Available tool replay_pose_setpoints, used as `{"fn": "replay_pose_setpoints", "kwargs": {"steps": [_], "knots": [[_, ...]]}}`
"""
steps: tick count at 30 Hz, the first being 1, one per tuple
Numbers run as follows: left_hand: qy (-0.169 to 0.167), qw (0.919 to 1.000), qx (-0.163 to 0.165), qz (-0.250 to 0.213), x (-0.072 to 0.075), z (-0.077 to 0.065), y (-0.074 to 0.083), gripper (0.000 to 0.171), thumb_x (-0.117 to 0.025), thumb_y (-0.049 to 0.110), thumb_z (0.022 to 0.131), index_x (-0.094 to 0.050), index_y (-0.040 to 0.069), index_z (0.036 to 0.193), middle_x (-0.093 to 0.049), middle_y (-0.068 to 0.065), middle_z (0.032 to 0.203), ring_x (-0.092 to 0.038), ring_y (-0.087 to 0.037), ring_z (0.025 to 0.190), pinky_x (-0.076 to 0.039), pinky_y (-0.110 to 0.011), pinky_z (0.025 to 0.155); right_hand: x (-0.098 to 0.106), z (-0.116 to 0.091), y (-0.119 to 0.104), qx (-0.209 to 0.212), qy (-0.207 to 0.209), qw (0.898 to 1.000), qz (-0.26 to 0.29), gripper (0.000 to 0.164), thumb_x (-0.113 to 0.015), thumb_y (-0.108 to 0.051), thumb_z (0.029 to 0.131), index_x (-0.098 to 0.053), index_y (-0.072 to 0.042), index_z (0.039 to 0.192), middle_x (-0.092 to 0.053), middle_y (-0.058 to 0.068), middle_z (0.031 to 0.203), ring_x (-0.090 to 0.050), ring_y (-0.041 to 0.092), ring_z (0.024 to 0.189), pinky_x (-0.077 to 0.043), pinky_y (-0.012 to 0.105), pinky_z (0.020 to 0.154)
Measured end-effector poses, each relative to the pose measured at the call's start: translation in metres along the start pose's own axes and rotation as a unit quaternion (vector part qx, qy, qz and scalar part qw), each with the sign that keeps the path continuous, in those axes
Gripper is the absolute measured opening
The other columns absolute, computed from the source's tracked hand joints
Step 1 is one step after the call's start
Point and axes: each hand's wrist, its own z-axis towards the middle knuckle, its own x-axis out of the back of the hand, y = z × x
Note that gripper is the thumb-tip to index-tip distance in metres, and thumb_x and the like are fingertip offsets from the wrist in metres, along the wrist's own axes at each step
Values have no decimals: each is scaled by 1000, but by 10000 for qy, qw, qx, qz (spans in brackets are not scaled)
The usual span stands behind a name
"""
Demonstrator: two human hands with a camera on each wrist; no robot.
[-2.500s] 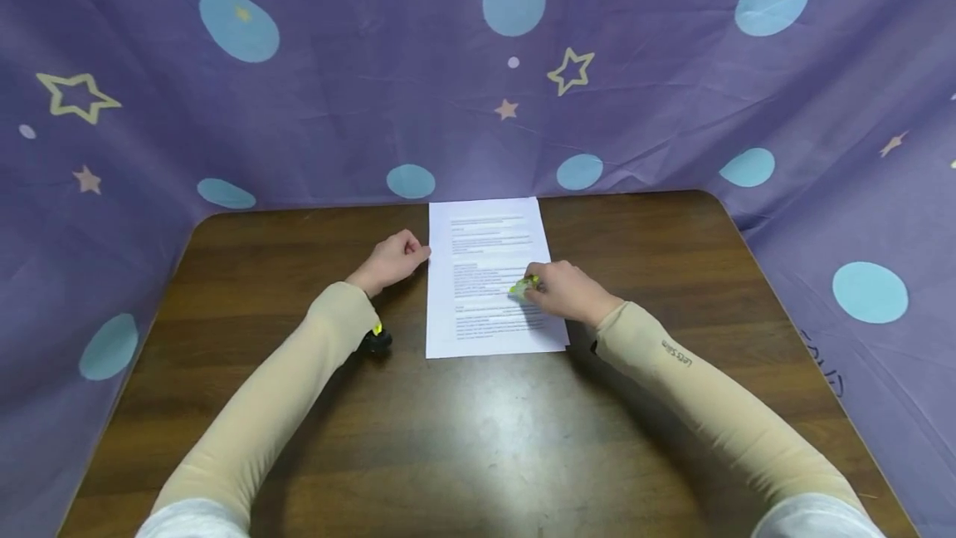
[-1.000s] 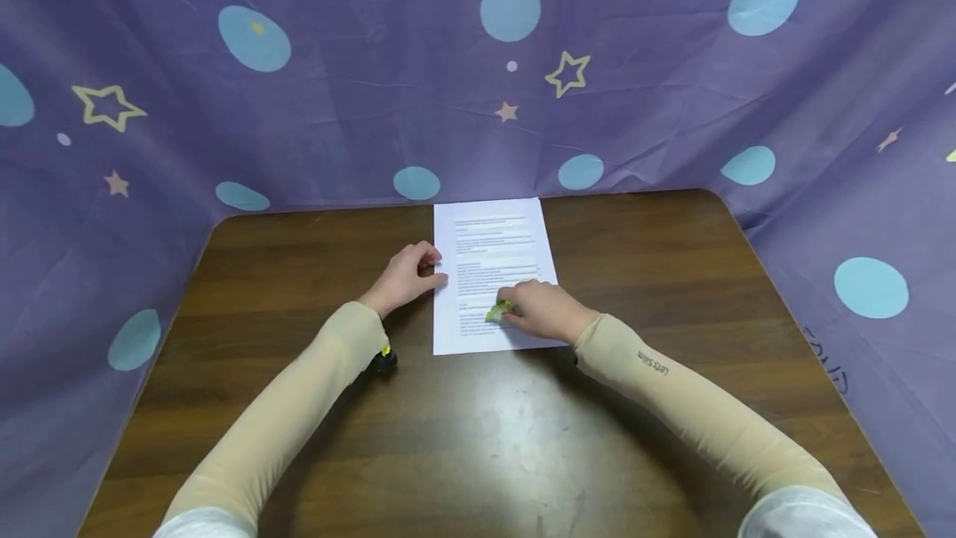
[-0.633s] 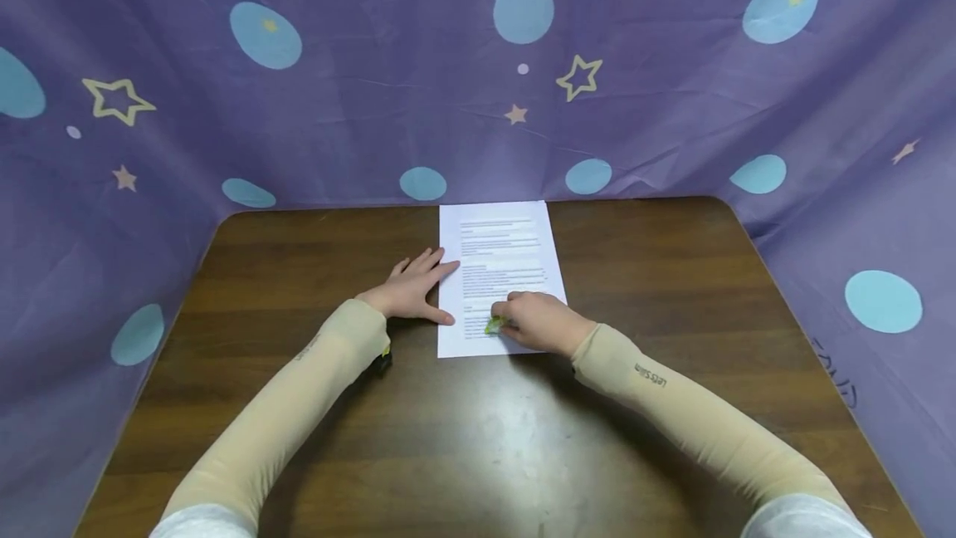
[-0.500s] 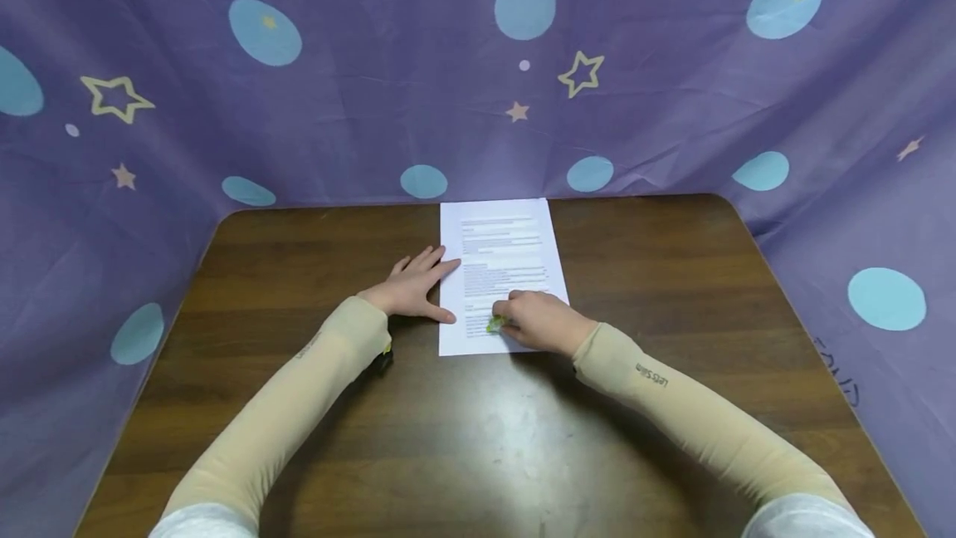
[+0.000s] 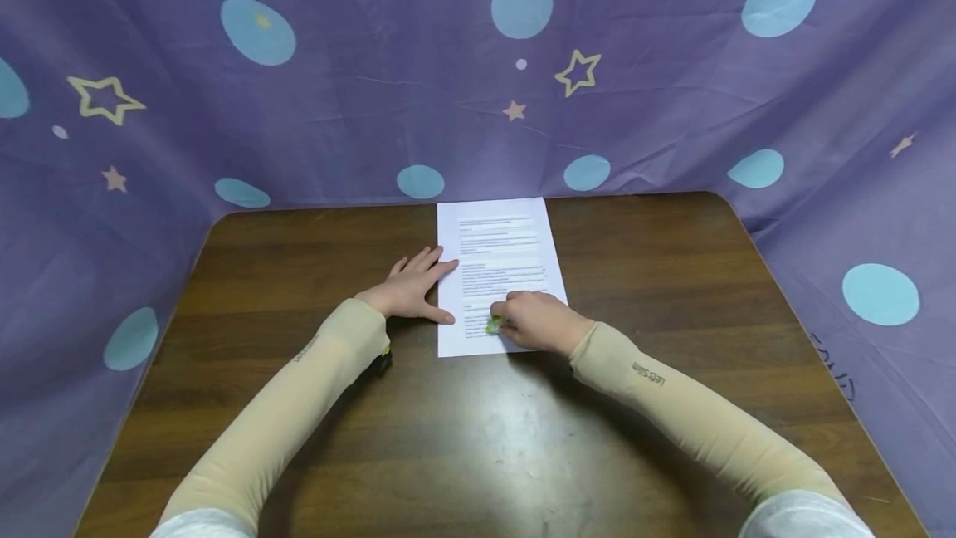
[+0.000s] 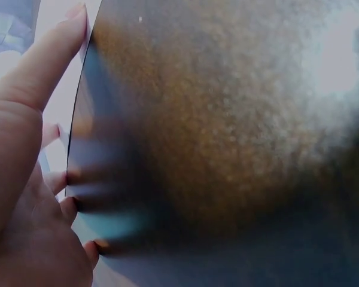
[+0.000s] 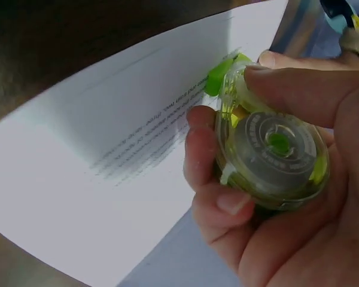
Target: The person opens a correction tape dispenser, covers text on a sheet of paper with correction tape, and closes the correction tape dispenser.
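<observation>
A printed sheet of paper (image 5: pixel 500 251) lies on the brown table toward its far edge. My left hand (image 5: pixel 413 285) rests with spread fingers across the sheet's left margin; in the left wrist view the thumb (image 6: pixel 54 54) lies along the paper's edge. My right hand (image 5: pixel 543 322) grips a clear green correction tape (image 7: pixel 275 152) between thumb and curled fingers. Its green tip (image 7: pixel 218 76) is right at a line of text low on the page. In the head view most of the correction tape is hidden by the hand.
The wooden table (image 5: pixel 478 447) stretches around the paper on every side. Behind it and at both sides hangs a purple curtain (image 5: pixel 336 90) with stars and blue dots. A black wrist device (image 5: pixel 382 360) shows under the left sleeve.
My right hand has moved down and left over the page with the correction tape, then stayed nearly still. My left hand has spread from curled fingers onto the paper's left side.
</observation>
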Motion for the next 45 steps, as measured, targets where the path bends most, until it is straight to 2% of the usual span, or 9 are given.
{"fn": "replay_pose_setpoints", "kwargs": {"steps": [5, 9, 17, 27, 36, 45], "knots": [[-38, 10000, 43, 31, 2, 0, -1, 104, -69, 64, 71, -19, 20, 151, 0, -14, 157, 2, -32, 143, -4, -60, 109, 1, 2, -9, -146, -6, 9983, -556, 8, -68, -12, 79, -64, -15, 85, -53, 1, 69, -52, 16, 56, -45, 35, 49], [-62, 9999, 64, 102, 0, 0, 0, 105, -68, 66, 70, -18, 20, 151, 0, -14, 157, 2, -32, 143, -5, -60, 109, -1, 0, -13, -216, 67, 9966, -798, 10, -70, -13, 77, -65, -16, 86, -55, 2, 70, -56, 19, 59, -47, 36, 50], [-73, 9998, 23, 162, -1, 1, 1, 106, -67, 66, 71, -17, 20, 151, 1, -13, 157, 3, -32, 143, -5, -60, 109, -2, -1, -12, -251, 177, 9958, -860, 13, -71, -12, 74, -67, -16, 86, -56, 3, 69, -56, 19, 58, -46, 37, 49], [-136, 9999, 51, 83, 0, 0, 2, 106, -68, 65, 71, -16, 20, 152, 1, -13, 157, 4, -32, 143, -2, -60, 109, 1, -6, -7, -319, -6, 9961, -824, 15, -69, -10, 74, -66, -16, 87, -56, 3, 71, -57, 20, 62, -47, 38, 52], [-162, 9999, 12, 49, -1, 1, 0, 106, -68, 64, 71, -15, 18, 152, 2, -13, 157, 6, -33, 143, 0, -61, 108, 3, -14, 2, -450, -81, 9969, -634, 10, -69, -10, 76, -65, -16, 83, -55, 2, 69, -56, 20, 62, -46, 38, 50], [-194, 9996, 84, 165, 0, 1, 3, 106, -66, 66, 72, -15, 20, 152, 2, -13, 157, 4, -32, 143, -3, -59, 109, 4, -22, 10, -560, -109, 9957, -726, 8, -67, -12, 79, -67, -16, 86, -56, 1, 69, -55, 18, 62, -45, 38, 47]]}}
